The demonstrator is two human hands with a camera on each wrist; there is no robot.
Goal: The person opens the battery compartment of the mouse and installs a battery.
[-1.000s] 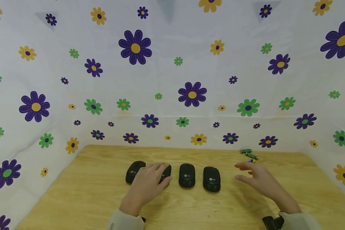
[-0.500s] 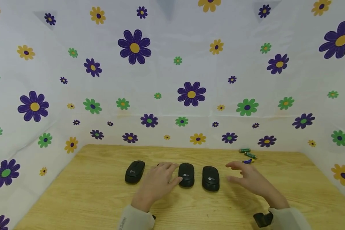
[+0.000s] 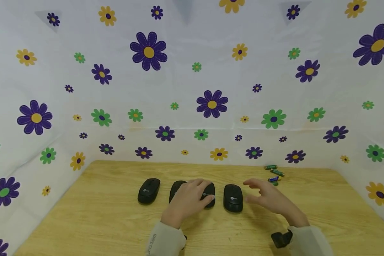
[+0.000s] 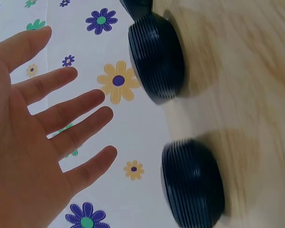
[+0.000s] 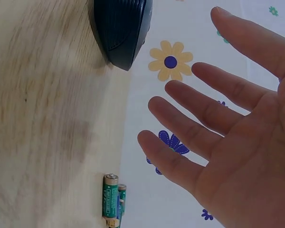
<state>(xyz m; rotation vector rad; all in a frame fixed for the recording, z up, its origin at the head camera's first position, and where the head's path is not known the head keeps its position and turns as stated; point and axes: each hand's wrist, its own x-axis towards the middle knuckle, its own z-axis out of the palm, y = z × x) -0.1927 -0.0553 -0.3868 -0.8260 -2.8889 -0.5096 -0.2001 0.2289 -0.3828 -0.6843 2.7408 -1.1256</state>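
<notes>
Black computer mice stand in a row on the wooden table. The leftmost mouse is uncovered. My left hand hovers with spread, straight fingers over the two middle mice, partly hiding the second mouse and the third mouse. In the left wrist view, nothing is in the left palm, and ribbed mouse sides show beyond the fingertips. My right hand, fingers extended and holding nothing, is just right of the rightmost mouse. That mouse appears at the top of the right wrist view.
Several small batteries lie at the back right: green ones and a blue-and-yellow one. A white flower-printed sheet rises behind and beside the wooden table. Each wrist wears a black device.
My left hand has moved right, from over the two leftmost mice to the middle ones. My right hand has shifted left toward the rightmost mouse. The mice keep their row.
</notes>
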